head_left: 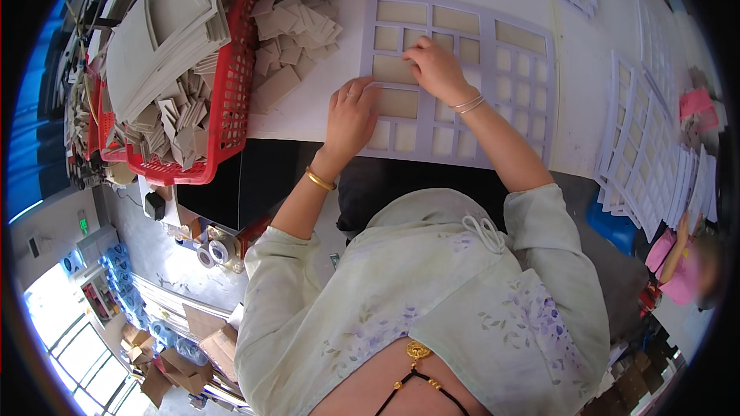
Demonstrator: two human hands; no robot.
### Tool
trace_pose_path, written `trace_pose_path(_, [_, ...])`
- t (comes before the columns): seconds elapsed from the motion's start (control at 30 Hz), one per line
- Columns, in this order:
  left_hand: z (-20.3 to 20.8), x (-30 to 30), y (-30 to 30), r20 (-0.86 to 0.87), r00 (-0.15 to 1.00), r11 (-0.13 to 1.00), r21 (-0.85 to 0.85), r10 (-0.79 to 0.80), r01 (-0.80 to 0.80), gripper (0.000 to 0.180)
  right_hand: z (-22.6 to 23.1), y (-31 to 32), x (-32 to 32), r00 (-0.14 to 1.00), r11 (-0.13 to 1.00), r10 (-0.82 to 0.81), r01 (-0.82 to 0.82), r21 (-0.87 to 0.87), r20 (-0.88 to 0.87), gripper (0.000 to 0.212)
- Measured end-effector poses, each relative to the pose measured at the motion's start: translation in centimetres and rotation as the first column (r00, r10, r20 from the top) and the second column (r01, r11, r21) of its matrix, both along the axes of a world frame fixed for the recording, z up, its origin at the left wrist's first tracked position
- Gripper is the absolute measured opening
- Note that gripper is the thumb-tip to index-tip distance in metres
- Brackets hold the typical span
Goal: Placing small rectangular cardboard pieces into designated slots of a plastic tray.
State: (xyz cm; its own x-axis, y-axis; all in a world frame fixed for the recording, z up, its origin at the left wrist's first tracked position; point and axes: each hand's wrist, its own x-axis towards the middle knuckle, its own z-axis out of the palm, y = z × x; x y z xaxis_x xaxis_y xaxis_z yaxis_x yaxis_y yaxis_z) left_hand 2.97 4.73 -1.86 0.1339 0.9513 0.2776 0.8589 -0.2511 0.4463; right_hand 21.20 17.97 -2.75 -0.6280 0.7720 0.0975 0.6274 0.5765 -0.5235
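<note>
A pale lilac grid sheet point(532, 53) with rectangular windows lies flat on the white table point(324, 100) before me. Beige card pieces fill several of its windows. My left hand point(351, 119) rests on the sheet's left edge, fingers curled down onto a beige piece. My right hand point(435, 69) presses its fingertips on a beige piece point(393, 69) in the upper left part of the grid. Neither hand lifts anything off the sheet.
A red plastic basket point(231, 100) heaped with beige card strips stands at the left. Loose beige pieces point(293, 26) lie beside it. Stacks of lilac grid sheets point(647, 154) sit at the right and far edge. Another person in pink point(682, 262) is at lower right.
</note>
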Motion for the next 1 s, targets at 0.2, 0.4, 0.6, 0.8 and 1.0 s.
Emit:
trace_pose_path(0.2, [-1.1, 0.4, 3.0, -0.144, 0.989, 0.998, 0.050, -0.016, 0.024, 0.052, 0.1, -0.4, 0.2, 0.996, 0.981, 0.084, -0.081, 0.178, -0.007, 0.030])
trace_pose_path(0.4, [-1.6, 0.9, 3.8, -0.146, 0.988, 0.995, -0.076, 0.057, -0.069, 0.039, -0.6, -0.4, 1.5, 0.983, 0.983, 0.167, -0.160, 0.095, -0.075, 0.033])
trace_pose_path(0.6, [-1.9, 0.6, 3.1, -0.113, 0.993, 0.999, 0.031, 0.036, -0.032, 0.021, 0.3, -0.7, 3.1, 0.986, 0.928, 0.164, -0.151, 0.341, -0.010, 0.025])
trace_pose_path(0.8, [-0.9, -0.4, 3.9, -0.080, 0.997, 1.000, 0.011, -0.023, 0.024, 0.022, 1.1, -1.1, 1.9, 0.931, 0.930, 0.225, -0.293, 0.222, 0.286, 0.014])
trace_pose_path(1.0, [0.4, -8.6, 7.6, 0.145, 0.933, 0.913, 0.204, 0.329, -0.354, 0.019, 2.3, 1.7, -2.1, 0.984, 0.943, 0.167, -0.177, 0.280, 0.060, 0.016])
